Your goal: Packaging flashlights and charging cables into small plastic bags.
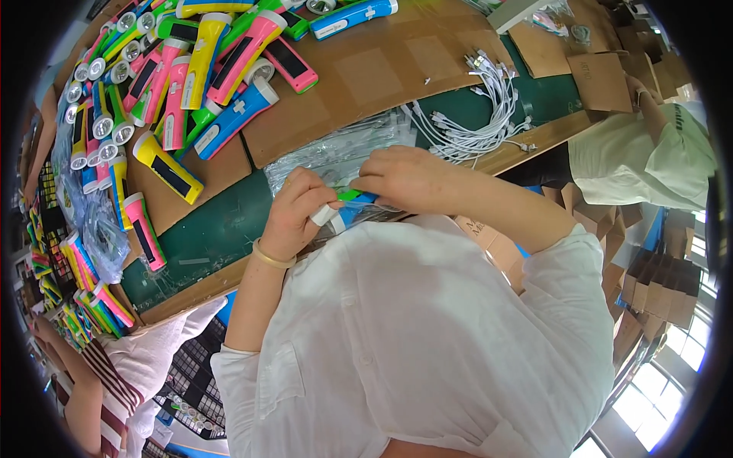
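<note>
Close to my body, at the table's near edge, I hold a blue and green flashlight [357, 204] with white parts between both hands. My left hand [296, 208], with a pale bangle at its wrist, pinches the left side; a small white piece shows at its fingertips. My right hand [403, 179] has its fingers bent down over the other side. Clear plastic film appears around the flashlight, partly hidden by my fingers. Just beyond my hands lies a stack of clear plastic bags [313, 156]. A bundle of white cables [492, 114] lies to the right.
A large heap of coloured flashlights [183, 84] fills the far left, over cardboard [359, 69] on the green table [206, 233]. One pink flashlight [145, 233] lies nearer. Another person in pale green [641, 164] handles a cardboard box [601, 80] at right; a second person [99, 374] is at lower left.
</note>
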Demonstrator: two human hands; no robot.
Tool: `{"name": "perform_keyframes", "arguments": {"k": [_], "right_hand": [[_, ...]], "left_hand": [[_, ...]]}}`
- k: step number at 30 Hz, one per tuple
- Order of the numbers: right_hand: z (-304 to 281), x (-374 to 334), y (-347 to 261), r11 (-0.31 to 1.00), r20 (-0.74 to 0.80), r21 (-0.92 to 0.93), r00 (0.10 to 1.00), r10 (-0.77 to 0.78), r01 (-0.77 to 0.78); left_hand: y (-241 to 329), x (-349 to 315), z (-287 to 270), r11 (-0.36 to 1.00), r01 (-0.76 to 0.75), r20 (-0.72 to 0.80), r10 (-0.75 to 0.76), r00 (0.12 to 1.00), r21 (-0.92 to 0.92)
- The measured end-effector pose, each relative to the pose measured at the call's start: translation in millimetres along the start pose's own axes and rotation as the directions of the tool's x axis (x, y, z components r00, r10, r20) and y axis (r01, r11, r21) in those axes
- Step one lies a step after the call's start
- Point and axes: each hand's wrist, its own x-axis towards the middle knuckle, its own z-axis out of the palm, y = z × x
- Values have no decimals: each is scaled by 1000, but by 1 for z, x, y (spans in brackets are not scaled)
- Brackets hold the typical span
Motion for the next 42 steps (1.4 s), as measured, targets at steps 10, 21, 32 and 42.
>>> {"name": "perform_keyframes", "arguments": {"k": [10,21,32,42], "right_hand": [[-20,-131,108,573,-125,-325,635,762,-752],[-122,-114,36,787,-654,581,457,603,-208],[-72,-42,-2,418,-361,890,842,402,182],[-71,-48,6,529,-347,838,879,326,134]], "left_hand": [[-5,-14,-2,967,175,-34,-172,985,184],[2,-21,-7,969,199,-17,-198,980,147],[8,-22,-5,971,203,-105,-190,976,129],[6,-27,-5,969,239,-105,-231,967,67]]}}
